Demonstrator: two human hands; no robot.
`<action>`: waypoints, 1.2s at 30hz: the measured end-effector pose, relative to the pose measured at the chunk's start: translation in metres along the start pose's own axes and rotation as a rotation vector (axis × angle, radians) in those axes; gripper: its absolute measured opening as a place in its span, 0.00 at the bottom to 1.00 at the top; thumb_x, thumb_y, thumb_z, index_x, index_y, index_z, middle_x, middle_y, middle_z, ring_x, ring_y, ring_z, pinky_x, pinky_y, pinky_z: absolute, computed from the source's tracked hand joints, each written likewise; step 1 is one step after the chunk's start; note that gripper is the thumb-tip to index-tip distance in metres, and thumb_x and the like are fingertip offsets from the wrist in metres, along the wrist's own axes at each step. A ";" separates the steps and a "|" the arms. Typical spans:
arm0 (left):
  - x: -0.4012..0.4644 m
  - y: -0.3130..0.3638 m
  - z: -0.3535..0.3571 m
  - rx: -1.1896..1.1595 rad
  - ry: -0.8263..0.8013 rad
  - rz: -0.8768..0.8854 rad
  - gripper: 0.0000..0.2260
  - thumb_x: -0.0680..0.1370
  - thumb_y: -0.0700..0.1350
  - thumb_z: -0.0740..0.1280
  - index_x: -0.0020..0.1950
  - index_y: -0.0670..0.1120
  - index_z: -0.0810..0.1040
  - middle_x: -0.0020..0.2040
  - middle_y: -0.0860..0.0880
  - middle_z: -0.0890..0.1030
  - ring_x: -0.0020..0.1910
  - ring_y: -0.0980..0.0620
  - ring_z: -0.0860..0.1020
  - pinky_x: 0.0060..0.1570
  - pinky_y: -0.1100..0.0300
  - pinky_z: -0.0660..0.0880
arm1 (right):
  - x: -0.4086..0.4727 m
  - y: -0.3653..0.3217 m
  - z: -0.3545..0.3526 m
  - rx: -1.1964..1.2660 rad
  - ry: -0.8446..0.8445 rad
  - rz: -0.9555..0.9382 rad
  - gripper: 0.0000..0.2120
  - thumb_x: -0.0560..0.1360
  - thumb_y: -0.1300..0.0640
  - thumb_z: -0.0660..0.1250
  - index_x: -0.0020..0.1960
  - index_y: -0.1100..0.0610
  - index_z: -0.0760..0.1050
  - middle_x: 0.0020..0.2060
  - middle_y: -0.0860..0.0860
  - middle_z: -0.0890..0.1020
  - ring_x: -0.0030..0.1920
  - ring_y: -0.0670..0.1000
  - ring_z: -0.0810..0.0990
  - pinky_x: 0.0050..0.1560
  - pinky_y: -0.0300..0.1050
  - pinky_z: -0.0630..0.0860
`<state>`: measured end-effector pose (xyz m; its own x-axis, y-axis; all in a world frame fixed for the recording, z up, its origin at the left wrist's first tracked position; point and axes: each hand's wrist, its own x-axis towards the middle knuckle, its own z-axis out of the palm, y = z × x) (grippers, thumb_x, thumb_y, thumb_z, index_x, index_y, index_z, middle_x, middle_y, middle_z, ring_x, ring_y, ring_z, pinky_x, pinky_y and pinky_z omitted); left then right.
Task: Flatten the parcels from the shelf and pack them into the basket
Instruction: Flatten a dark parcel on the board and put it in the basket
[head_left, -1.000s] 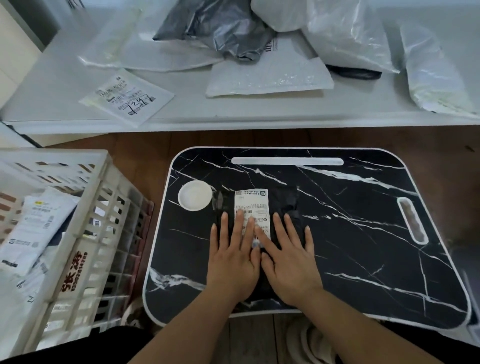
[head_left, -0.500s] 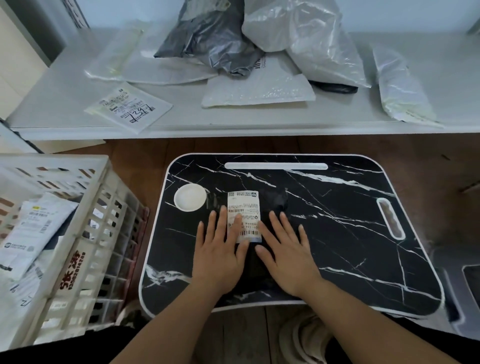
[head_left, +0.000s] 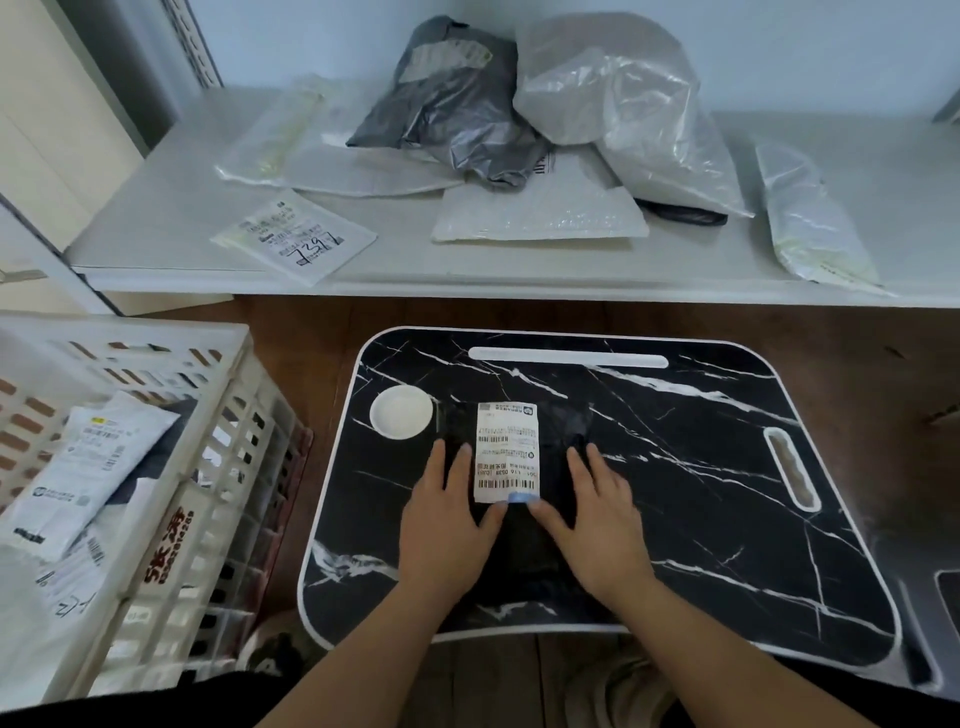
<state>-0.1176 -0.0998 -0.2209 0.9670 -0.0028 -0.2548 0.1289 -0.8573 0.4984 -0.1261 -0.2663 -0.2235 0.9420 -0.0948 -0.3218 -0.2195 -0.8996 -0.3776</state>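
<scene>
Parcel (head_left: 519, 519), a black bag with a white label (head_left: 507, 452), lies flat on the marbled surface (head_left: 727, 467). Head view: left hand (head_left: 447, 525) and right hand (head_left: 597, 519) have slid apart off the label, fingers straight, pressing either side, gripping nothing. It looks nearly flattened, ready for the basket (head_left: 171, 519).

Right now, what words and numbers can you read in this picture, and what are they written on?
"张涛", red, with a row of digits under it too blurred to read: on the basket wall.
Handwritten digits, upside down, unsure: on the white envelope on the shelf.
Barcodes and tiny print, unreadable: on the white label of the black parcel.
Small print, blurred: on the white parcels in the basket.
</scene>
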 end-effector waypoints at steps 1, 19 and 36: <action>-0.001 0.005 -0.003 -0.213 0.089 -0.135 0.34 0.78 0.56 0.65 0.79 0.49 0.54 0.78 0.46 0.54 0.74 0.47 0.60 0.70 0.53 0.62 | 0.001 -0.003 0.000 0.097 0.094 0.091 0.42 0.74 0.32 0.56 0.79 0.54 0.50 0.78 0.52 0.53 0.75 0.55 0.53 0.73 0.51 0.56; -0.007 0.000 -0.118 -1.036 -0.294 -0.231 0.13 0.73 0.34 0.72 0.55 0.47 0.80 0.51 0.50 0.84 0.52 0.50 0.80 0.49 0.57 0.76 | -0.006 -0.096 -0.060 0.660 0.293 0.100 0.20 0.80 0.46 0.60 0.50 0.64 0.77 0.47 0.59 0.81 0.52 0.60 0.78 0.46 0.46 0.68; -0.068 -0.150 -0.292 -1.365 0.139 -0.365 0.09 0.78 0.47 0.68 0.46 0.41 0.82 0.43 0.44 0.85 0.41 0.48 0.82 0.46 0.51 0.80 | -0.046 -0.300 -0.040 1.018 -0.164 -0.091 0.10 0.80 0.56 0.65 0.45 0.62 0.77 0.45 0.58 0.83 0.44 0.54 0.81 0.47 0.48 0.78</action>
<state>-0.1389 0.1794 -0.0361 0.8370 0.2258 -0.4985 0.4023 0.3637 0.8402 -0.0934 -0.0096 -0.0607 0.9364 0.0833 -0.3409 -0.3318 -0.1062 -0.9374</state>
